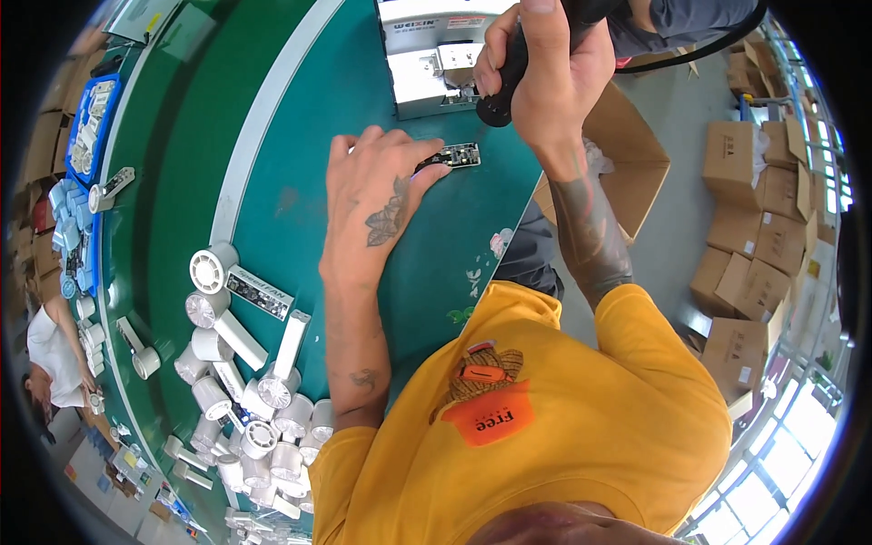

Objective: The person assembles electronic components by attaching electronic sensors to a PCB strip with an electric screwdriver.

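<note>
My left hand rests palm-down over the green mat, thumb and forefinger pinching a small circuit board piece. The board has dark and pale components; its other end is hidden under my fingers. Raised to the right of it, my right hand is wrapped round a black electric screwdriver, whose body runs off past the top edge. The screwdriver's lower end is beside a silver metal screw feeder at the far edge of the mat, apart from the board.
Many white handheld fans are heaped at left on the mat; one has its handle circuit exposed. A green conveyor belt runs beyond, with blue trays. An open carton stands right; stacked boxes lie further. A person works across.
</note>
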`<state>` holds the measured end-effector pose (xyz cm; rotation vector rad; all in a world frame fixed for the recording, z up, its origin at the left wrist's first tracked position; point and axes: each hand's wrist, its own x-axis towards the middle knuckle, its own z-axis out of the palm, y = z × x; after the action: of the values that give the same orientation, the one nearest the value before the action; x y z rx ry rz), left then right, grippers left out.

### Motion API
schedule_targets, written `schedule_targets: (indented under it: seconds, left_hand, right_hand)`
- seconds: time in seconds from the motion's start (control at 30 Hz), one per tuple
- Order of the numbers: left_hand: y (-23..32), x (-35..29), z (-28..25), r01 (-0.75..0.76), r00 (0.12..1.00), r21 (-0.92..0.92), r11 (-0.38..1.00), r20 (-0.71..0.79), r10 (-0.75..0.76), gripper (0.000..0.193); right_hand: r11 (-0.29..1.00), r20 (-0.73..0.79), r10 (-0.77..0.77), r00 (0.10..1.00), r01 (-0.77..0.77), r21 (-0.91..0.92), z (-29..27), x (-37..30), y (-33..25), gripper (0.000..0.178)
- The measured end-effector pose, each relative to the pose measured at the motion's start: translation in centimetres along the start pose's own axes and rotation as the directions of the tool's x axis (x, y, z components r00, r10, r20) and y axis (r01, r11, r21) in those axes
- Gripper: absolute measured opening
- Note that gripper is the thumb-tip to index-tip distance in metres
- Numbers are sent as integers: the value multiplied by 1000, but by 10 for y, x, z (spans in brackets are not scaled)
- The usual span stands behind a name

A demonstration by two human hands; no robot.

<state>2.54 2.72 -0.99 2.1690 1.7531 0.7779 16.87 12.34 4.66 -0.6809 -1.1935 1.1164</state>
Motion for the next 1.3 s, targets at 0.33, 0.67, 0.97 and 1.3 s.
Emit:
schedule_targets:
  seconds: [0.33,0.67,0.97,1.3]
  left_hand:
    - [1,1,0,7,1000,5,1000,2,-7,22]
    - [6,1,4,-91,995,32,995,33,90,31]
    - [5,-10,-25,40,996,15,999,76,-41,59]
    - [3,-16,-36,233,951,-6,972,210,-227,68]
  right_hand:
    - [977,84,-204,975,208,-41,-21,-25,23,44]
    - [979,-162,-120,979,144,143,20,9,-25,26]
    - [994,97,-83,992,76,75,29,3,-12,17]
    - [991,111,22,994,-37,130,43,-14,8,17]
